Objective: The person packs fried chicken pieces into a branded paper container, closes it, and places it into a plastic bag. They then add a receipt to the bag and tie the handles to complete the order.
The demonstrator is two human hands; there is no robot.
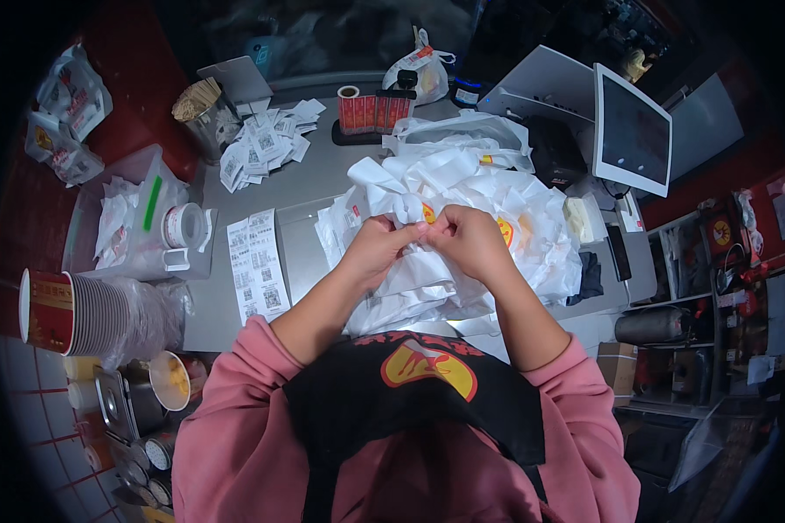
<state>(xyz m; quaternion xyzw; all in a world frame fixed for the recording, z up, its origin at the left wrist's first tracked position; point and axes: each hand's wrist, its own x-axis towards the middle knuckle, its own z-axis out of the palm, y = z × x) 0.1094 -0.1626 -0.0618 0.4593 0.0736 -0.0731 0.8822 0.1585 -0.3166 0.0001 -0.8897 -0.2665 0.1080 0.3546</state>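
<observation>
Both of my hands meet over a large heap of white plastic bags on the grey counter. The fingertips of my left hand pinch a bit of white plastic bag. Against them, my right hand pinches the same bag, thumbs almost touching. Some bags carry a yellow and red printed emblem. Left of the heap lies a long strip of printed receipts. What lies under my palms is hidden.
At the left stand a clear plastic bin, stacked paper tubs and a metal canister of wooden sticks. Behind are loose paper slips, a roll of red labels and a tied bag. A white-framed screen stands at right.
</observation>
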